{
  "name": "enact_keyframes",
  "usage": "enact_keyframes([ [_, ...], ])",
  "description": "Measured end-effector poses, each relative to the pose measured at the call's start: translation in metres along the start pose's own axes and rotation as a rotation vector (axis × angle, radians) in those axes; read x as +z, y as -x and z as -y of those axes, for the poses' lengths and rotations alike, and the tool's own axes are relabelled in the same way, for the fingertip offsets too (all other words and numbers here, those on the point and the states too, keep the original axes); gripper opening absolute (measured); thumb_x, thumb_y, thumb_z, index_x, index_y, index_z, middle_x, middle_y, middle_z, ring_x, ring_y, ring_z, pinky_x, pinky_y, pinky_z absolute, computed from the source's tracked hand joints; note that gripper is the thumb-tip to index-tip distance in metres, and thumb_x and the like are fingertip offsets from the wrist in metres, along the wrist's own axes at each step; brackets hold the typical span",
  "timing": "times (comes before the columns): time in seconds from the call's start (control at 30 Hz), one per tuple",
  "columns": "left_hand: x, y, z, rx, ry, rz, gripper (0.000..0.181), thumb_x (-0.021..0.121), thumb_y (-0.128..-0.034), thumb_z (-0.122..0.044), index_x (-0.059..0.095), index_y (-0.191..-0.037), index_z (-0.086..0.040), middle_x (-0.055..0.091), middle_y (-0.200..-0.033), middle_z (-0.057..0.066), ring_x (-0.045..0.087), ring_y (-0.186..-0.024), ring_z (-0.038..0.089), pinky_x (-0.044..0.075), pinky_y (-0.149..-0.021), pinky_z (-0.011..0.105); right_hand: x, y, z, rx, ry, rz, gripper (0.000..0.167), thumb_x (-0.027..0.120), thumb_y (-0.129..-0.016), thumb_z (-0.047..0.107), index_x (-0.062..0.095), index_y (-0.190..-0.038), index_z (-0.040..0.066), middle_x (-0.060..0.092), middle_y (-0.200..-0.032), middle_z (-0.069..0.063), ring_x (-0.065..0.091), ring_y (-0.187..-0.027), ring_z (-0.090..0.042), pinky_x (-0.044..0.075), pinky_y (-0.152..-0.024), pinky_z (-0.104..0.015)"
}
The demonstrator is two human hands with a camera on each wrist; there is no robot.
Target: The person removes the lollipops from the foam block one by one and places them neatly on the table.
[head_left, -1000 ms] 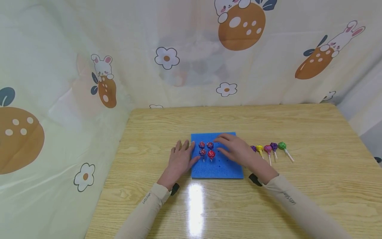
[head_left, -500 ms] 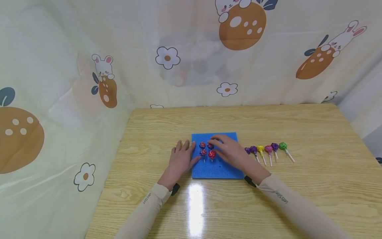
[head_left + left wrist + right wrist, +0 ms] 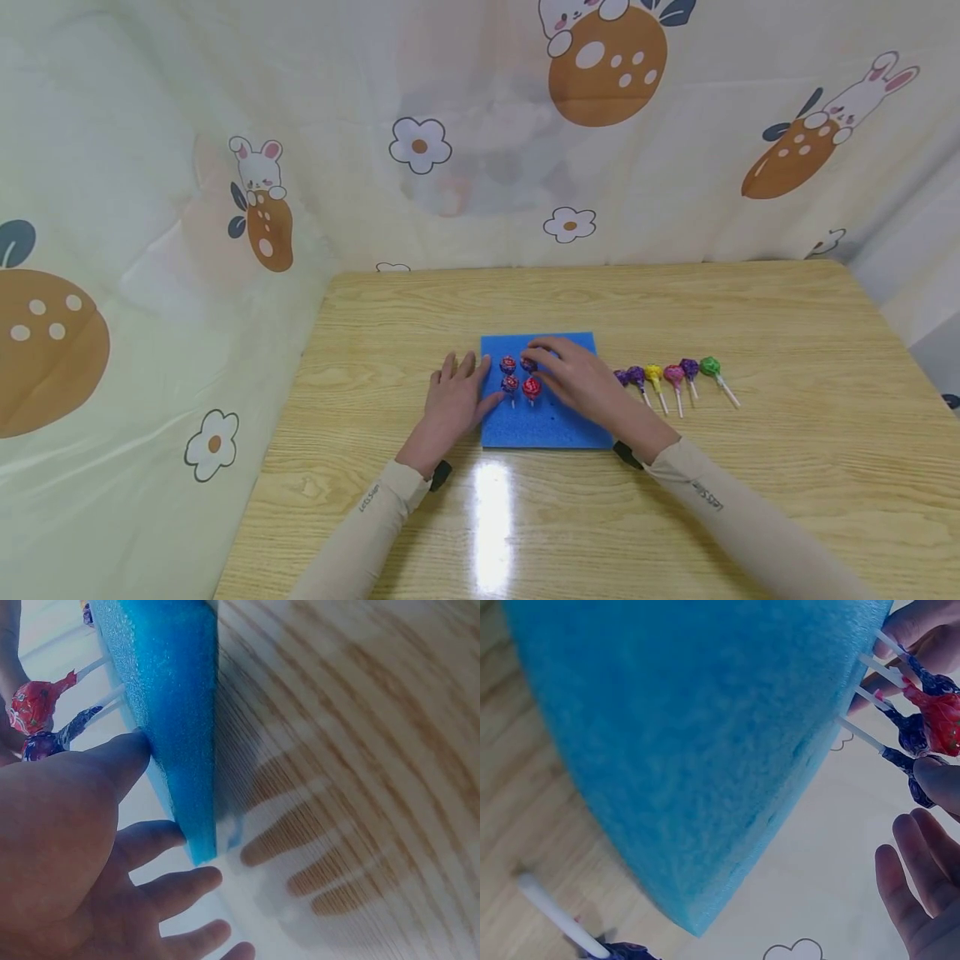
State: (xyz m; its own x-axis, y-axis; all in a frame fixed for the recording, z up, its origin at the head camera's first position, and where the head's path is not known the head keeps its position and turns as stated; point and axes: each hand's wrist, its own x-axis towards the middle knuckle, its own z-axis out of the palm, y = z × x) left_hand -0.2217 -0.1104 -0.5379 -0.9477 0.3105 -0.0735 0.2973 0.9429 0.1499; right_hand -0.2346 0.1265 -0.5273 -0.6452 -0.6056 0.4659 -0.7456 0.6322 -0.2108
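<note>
A blue foam block point(image 3: 543, 432) lies on the table with several wrapped lollipops standing in it by their sticks. My right hand point(image 3: 581, 382) holds the back right one, a dark blue and red lollipop point(image 3: 901, 761), with thumb and index finger at its head. In front of it stands a red lollipop point(image 3: 531, 387). Two dark blue and red ones, the back left lollipop point(image 3: 507, 364) and the front left lollipop point(image 3: 510, 383), are beside them. My left hand point(image 3: 452, 404) rests with spread fingers at the block's left edge, thumb touching the foam.
Right of the block lies a row of loose lollipops: two purple, a yellow lollipop point(image 3: 654, 372), a pink lollipop point(image 3: 674, 374), another purple lollipop point(image 3: 689, 367) and a green lollipop point(image 3: 709, 366). A patterned curtain point(image 3: 487, 242) hangs behind the wooden table point(image 3: 420, 308).
My right hand has moved left over the block, and its thumb and index finger have closed on the back right lollipop. The purple lollipops have come into view. My left hand stays put.
</note>
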Motion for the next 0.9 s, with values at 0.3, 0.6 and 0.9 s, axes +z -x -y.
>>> enact_keyframes([
  [0.3, -0.002, 0.001, -0.001, -0.009, 0.019, 0.021, 0.068, 0.05, -0.1003, -0.056, 0.037, -0.157, -0.02, 0.037, -0.161, 0.014, 0.026, -0.151, 0.042, 0.034, -0.115, 0.059, -0.01, -0.005, 0.002, -0.013, -0.005, -0.026, 0.039, 0.076, -0.089, 0.009, 0.065, -0.127, 0.012, 0.063, -0.128, -0.013, 0.066, -0.114, -0.031, 0.057, -0.092, -0.046],
  [0.6, -0.004, 0.001, -0.001, -0.01, 0.027, 0.015, 0.068, 0.049, -0.1006, -0.056, 0.039, -0.156, -0.019, 0.037, -0.161, 0.015, 0.026, -0.151, 0.043, 0.034, -0.115, 0.059, -0.024, -0.008, -0.005, 0.137, -0.05, 0.145, 0.033, 0.068, -0.097, 0.018, 0.067, -0.129, 0.008, 0.061, -0.132, -0.013, 0.062, -0.12, -0.032, 0.055, -0.095, -0.048],
  [0.9, -0.004, 0.0, -0.002, -0.008, 0.03, 0.026, 0.068, 0.049, -0.1012, -0.055, 0.037, -0.157, -0.019, 0.036, -0.162, 0.014, 0.025, -0.152, 0.042, 0.033, -0.116, 0.059, -0.03, -0.008, -0.01, 0.224, -0.186, 0.304, 0.03, 0.063, -0.1, 0.016, 0.067, -0.127, 0.004, 0.058, -0.132, -0.013, 0.059, -0.124, -0.032, 0.051, -0.101, -0.051],
])
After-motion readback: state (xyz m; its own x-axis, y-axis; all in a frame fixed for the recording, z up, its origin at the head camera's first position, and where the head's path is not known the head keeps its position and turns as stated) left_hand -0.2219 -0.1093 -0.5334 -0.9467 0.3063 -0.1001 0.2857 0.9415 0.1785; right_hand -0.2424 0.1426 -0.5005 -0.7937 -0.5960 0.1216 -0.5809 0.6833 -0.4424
